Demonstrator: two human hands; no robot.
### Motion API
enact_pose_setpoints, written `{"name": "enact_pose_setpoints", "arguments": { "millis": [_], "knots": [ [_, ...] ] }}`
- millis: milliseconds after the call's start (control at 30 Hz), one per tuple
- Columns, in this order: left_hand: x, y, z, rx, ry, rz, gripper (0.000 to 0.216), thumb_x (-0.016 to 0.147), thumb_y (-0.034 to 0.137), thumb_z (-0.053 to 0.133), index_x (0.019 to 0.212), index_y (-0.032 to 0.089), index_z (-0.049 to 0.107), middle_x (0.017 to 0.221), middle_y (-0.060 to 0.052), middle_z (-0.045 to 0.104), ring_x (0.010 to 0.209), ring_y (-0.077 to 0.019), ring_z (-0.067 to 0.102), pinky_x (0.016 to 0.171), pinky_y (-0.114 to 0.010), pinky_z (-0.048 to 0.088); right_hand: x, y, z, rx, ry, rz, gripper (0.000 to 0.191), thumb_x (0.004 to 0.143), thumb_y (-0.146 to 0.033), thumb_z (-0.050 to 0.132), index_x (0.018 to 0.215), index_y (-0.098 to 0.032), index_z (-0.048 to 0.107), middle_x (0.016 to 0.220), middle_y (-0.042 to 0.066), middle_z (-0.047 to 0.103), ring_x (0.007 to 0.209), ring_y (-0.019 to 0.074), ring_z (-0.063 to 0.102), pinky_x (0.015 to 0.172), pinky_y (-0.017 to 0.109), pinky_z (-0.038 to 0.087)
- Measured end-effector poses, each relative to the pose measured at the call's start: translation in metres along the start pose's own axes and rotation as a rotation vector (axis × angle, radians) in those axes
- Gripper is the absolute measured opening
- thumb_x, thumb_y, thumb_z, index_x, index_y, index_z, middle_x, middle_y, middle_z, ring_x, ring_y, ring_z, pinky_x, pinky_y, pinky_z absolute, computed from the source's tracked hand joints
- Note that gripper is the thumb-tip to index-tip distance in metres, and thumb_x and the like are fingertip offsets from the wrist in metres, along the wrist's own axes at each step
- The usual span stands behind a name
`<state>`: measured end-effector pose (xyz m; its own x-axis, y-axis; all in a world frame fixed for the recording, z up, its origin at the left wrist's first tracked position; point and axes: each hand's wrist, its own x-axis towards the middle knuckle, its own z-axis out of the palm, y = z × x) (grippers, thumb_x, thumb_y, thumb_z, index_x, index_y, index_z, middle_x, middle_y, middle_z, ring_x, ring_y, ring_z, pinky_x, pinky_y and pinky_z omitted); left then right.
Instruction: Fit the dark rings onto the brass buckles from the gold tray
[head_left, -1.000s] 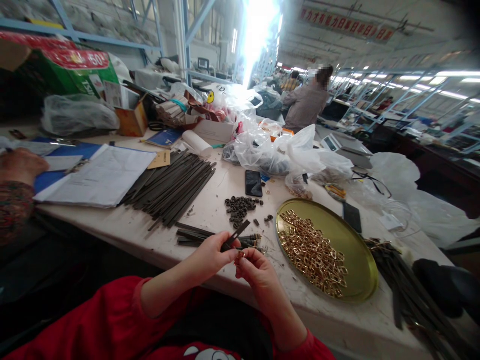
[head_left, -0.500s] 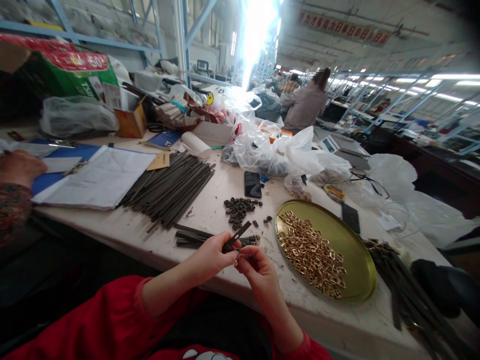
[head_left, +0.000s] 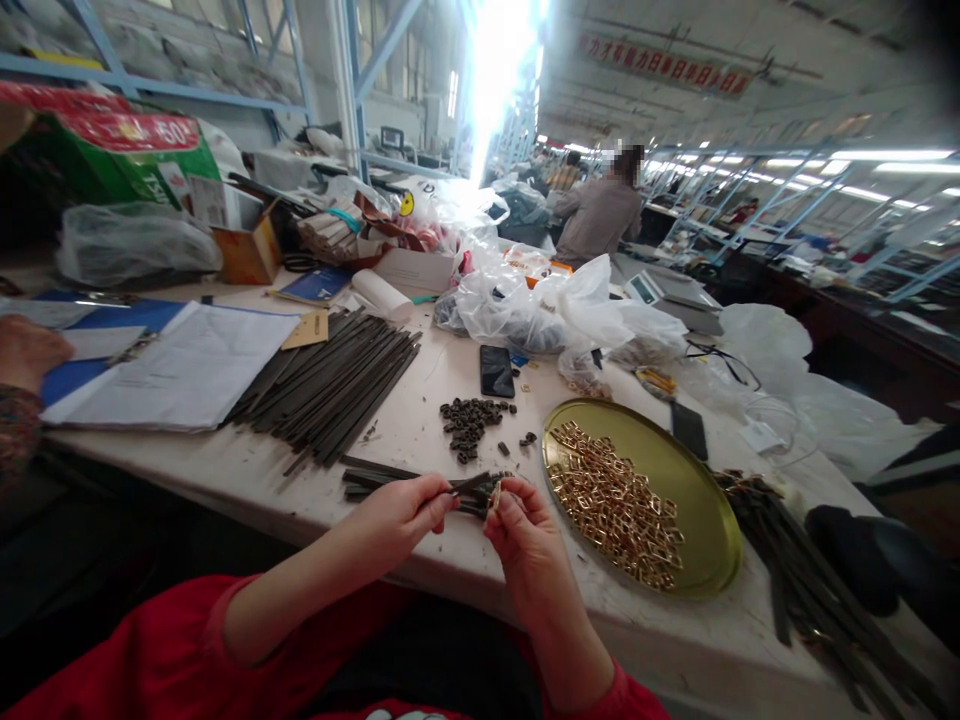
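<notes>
Between thumb and fingers, my left hand (head_left: 420,505) pinches a dark strap (head_left: 472,484) near its end. My right hand (head_left: 521,515) is closed on a small gold buckle (head_left: 495,495), held close to the strap's tip; whether the two touch I cannot tell. Just behind my hands lie several dark straps (head_left: 367,482) on the table. Beyond them is a heap of small dark loops (head_left: 469,425). On the right, a round gold tray (head_left: 709,520) bears a pile of gold buckles (head_left: 622,510).
A large bundle of dark straps (head_left: 337,385) lies left, beside papers (head_left: 180,375). Another person's hand (head_left: 30,350) rests at the far left. A phone (head_left: 497,371), plastic bags (head_left: 525,300) and more straps (head_left: 810,580) lie about the table (head_left: 300,500).
My left hand has drawn back a little to the left, and the strap in it has tipped lower. The gold buckle now shows upright in my right fingers. The view has shifted slightly.
</notes>
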<state>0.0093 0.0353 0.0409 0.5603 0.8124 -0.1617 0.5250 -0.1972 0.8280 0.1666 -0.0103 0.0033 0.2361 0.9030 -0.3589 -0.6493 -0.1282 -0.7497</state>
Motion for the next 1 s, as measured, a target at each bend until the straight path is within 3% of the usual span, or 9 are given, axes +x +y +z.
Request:
{"name": "enact_pose_setpoints", "arguments": {
  "millis": [167, 333, 467, 667, 1000],
  "knots": [
    [-0.006, 0.001, 0.007, 0.093, -0.021, 0.038, 0.027, 0.086, 0.033, 0.036, 0.067, 0.019, 0.049, 0.063, 0.002, 0.051, 0.061, -0.0128, 0.047, 0.057, -0.022, 0.031, -0.007, 0.004, 0.006, 0.125, 0.038, 0.136, 0.039, 0.047, -0.024, 0.083, 0.079, -0.022, 0.061, 0.062, -0.007, 0.057, 0.050, 0.0033, 0.052, 0.050, 0.014, 0.046],
    [-0.004, -0.001, 0.017, 0.084, -0.028, 0.039, 0.021, 0.086, 0.029, 0.036, 0.076, 0.018, 0.052, 0.071, -0.001, 0.057, 0.068, -0.0150, 0.052, 0.061, -0.023, 0.034, -0.012, 0.016, 0.006, 0.115, -0.064, 0.193, 0.033, 0.054, -0.024, 0.080, 0.079, -0.021, 0.059, 0.064, -0.007, 0.058, 0.051, 0.0037, 0.053, 0.050, 0.014, 0.046],
    [-0.006, -0.003, 0.019, -0.004, -0.010, -0.021, 0.014, 0.082, 0.023, 0.040, 0.088, 0.017, 0.051, 0.082, -0.003, 0.059, 0.077, -0.0170, 0.054, 0.069, -0.025, 0.038, -0.012, 0.023, 0.005, 0.093, -0.074, 0.169, 0.026, 0.061, -0.025, 0.077, 0.077, -0.021, 0.056, 0.064, -0.007, 0.057, 0.053, 0.0040, 0.052, 0.052, 0.014, 0.045],
    [-0.007, -0.003, 0.016, -0.119, -0.070, -0.048, 0.014, 0.081, 0.025, 0.042, 0.080, 0.016, 0.052, 0.077, -0.001, 0.058, 0.074, -0.0158, 0.053, 0.067, -0.025, 0.039, -0.014, 0.036, 0.001, -0.182, -0.109, 0.004, 0.021, 0.071, -0.034, 0.067, 0.082, -0.019, 0.057, 0.072, -0.004, 0.057, 0.058, 0.0069, 0.047, 0.055, 0.018, 0.040],
    [-0.007, -0.017, 0.023, -0.259, -0.016, -0.087, 0.017, 0.078, 0.032, 0.050, 0.077, 0.015, 0.055, 0.073, 0.001, 0.059, 0.070, -0.0142, 0.051, 0.063, -0.023, 0.038, -0.014, 0.041, 0.000, -0.429, -0.080, -0.177, 0.018, 0.076, -0.036, 0.059, 0.077, -0.019, 0.053, 0.068, -0.003, 0.055, 0.060, 0.0104, 0.049, 0.057, 0.023, 0.040]
  ]
}}
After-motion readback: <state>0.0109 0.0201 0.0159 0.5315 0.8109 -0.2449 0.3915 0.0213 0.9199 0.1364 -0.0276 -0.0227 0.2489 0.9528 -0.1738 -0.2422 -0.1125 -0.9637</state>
